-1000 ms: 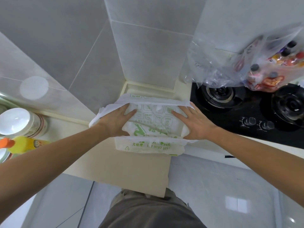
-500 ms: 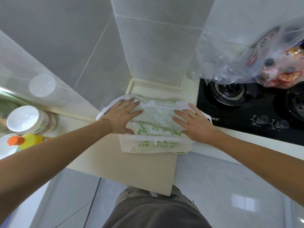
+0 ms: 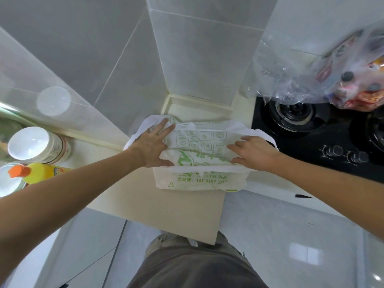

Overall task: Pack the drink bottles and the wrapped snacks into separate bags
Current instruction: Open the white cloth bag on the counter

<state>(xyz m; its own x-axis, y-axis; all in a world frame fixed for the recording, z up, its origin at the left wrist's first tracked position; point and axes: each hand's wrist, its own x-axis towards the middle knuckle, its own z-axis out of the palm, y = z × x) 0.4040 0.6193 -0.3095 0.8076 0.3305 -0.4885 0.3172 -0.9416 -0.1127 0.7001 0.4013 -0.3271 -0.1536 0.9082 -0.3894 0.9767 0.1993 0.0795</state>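
Note:
A white plastic bag with green print (image 3: 200, 161) lies flat on the cream counter (image 3: 145, 202) in the corner by the wall. My left hand (image 3: 153, 145) presses flat on the bag's left side, fingers spread. My right hand (image 3: 254, 151) lies on its right side with straight fingers, thumb at the lower fold. A clear plastic bag (image 3: 324, 65) sits on the stove at the upper right; drink bottles with dark caps (image 3: 347, 80) and colourful wrapped packs show through it.
A black gas stove (image 3: 324, 142) with two burners and two knobs fills the right. At left stand stacked white bowls (image 3: 39, 145) and a yellow bottle with an orange cap (image 3: 31, 173). The counter's front edge drops to a grey tiled floor.
Both hands have slid a little over the white bag, smoothing it. The view has shifted, so the clear bag lies further toward the upper right corner.

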